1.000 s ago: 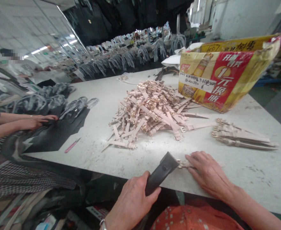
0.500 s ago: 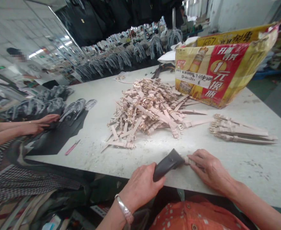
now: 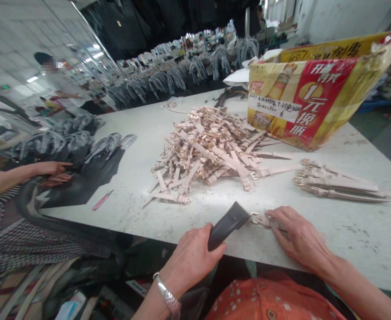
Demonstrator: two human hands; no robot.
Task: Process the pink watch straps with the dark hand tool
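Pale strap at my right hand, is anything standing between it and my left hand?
Only the dark piece gripped in your left hand: its far end is right by the buckle end of the pale strap; whether they touch is unclear. Nothing visible separates your right hand from the strap.

Smooth straps point(image 3: 212, 151), bright metal, specked tabletop point(image 3: 129, 191)
In the right hand point(image 3: 293, 226), 1 leather-like strap point(image 3: 268, 222) with a shiny gold-toned metal buckle point(image 3: 254, 218); in the left hand point(image 3: 197, 249), a smooth dark piece point(image 3: 229, 224) with a soft sheen. On the left wrist, a polished silvery metal bangle point(image 3: 166, 292). Beyond the right hand, a glossy printed box point(image 3: 329, 102) bears a matt paper label point(image 3: 272, 108).
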